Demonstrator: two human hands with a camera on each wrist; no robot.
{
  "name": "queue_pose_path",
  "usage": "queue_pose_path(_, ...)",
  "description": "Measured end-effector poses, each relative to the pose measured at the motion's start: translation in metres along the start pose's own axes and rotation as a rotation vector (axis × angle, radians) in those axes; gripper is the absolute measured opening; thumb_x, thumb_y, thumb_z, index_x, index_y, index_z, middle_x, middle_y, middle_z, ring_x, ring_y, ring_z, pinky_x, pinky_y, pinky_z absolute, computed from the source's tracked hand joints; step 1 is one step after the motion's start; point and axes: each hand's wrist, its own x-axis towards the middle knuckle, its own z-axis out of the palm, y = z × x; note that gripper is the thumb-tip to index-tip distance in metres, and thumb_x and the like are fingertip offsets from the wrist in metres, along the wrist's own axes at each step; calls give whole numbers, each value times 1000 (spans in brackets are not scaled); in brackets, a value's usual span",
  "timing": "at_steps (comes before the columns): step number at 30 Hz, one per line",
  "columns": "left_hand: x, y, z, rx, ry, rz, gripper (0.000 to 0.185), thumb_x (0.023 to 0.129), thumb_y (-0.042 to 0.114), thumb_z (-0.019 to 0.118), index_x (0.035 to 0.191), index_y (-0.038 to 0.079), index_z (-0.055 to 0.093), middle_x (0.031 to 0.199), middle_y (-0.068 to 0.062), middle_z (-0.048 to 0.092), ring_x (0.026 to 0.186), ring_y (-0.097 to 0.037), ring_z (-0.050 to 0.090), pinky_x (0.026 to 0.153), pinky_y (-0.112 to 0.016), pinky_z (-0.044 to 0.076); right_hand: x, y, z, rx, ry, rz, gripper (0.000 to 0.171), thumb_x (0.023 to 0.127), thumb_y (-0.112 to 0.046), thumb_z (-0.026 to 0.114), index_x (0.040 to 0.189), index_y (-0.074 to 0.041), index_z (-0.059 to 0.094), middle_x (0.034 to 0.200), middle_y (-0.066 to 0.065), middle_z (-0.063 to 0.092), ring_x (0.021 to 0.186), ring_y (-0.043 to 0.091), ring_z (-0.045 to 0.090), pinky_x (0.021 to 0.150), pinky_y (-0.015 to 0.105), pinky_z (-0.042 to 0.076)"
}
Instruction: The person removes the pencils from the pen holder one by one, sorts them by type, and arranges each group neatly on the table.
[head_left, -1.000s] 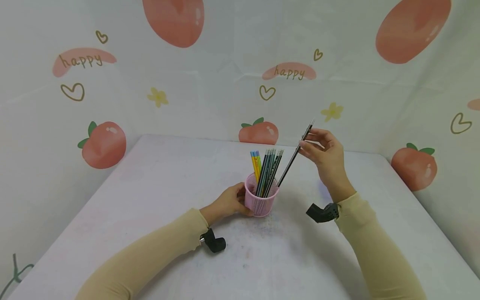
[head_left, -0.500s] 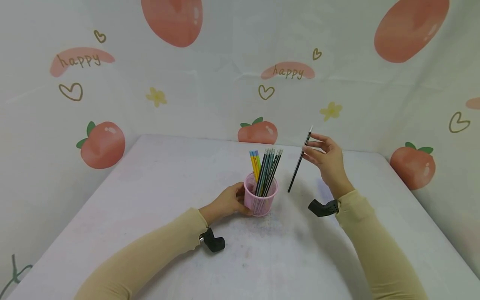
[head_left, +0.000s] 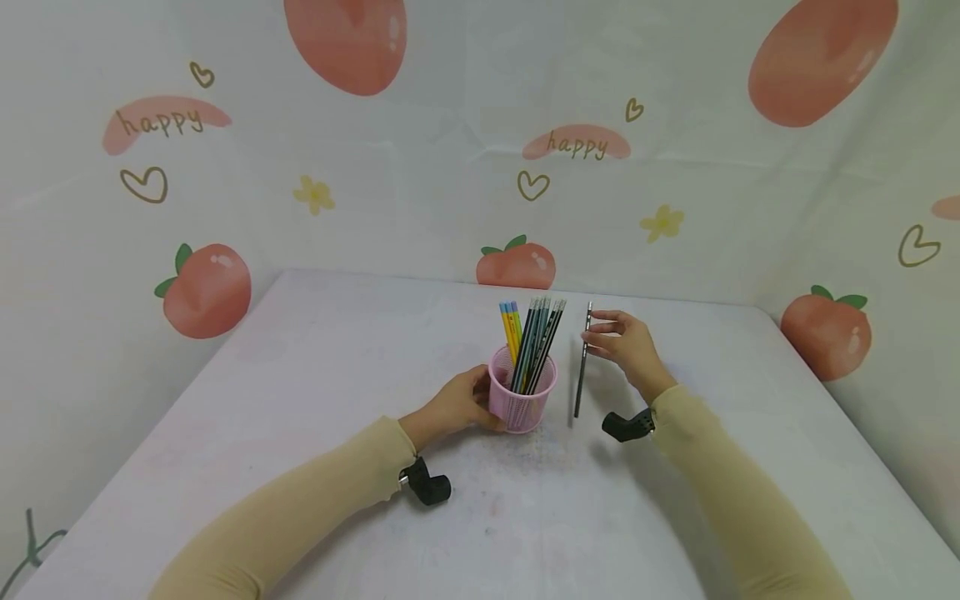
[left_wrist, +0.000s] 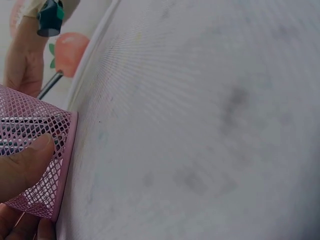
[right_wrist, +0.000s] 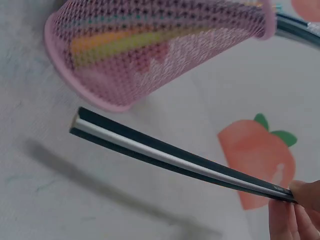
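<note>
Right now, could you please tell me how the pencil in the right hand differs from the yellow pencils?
The held pencil is dark with a silvery stripe; the yellow pencils have blue ends on top.
The held pencil is pinched in the right hand, outside the pink mesh cup; the yellow pencils stand inside it.
In the head view, the held pencil's top tips slightly right, the yellow pencils' tops left.
Both are long and slender.
</note>
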Motion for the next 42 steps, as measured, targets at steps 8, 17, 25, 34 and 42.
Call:
queue_pose_path(8,3,-2,1,-12,-5,-2,72,65,-6,83,129,1,51,133,-14,57,127,-29,52,111,-41,39,4,17,7,-90,-70,64,54,89,2,64,137,10,42,117,22,55,75,1,63,76,23,59)
queue_pose_path(17,3,-3,0,-14,0,-26,75,65,-5,84,131,3,50,135,-11,56,129,-28,51,112,-42,38,4,21,11,-278,-99,55,51,87,-3,68,131,12,47,115,27,63,68,0,61,67,18,56)
queue_pose_path(25,2,0,1,-13,-3,-15,77,65,-4,84,133,2,49,136,-12,56,129,-29,51,112,-43,38,4,20,18,-247,-83,144,52,87,0,68,132,11,45,108,19,63,70,3,61,71,23,59)
queue_pose_path(34,2,0,1,-2,1,-19,76,66,-3,84,133,1,48,135,-13,56,128,-30,51,110,-42,40,5,16,23,-309,-46,163,49,86,-1,69,130,9,49,110,22,65,67,4,62,69,24,59)
queue_pose_path(42,1,2,0,-18,9,-48,76,65,-4,84,132,3,49,135,-11,56,129,-28,51,111,-42,39,6,18,24,-277,-51,189,47,86,2,68,128,10,49,96,11,66,67,4,62,67,22,59)
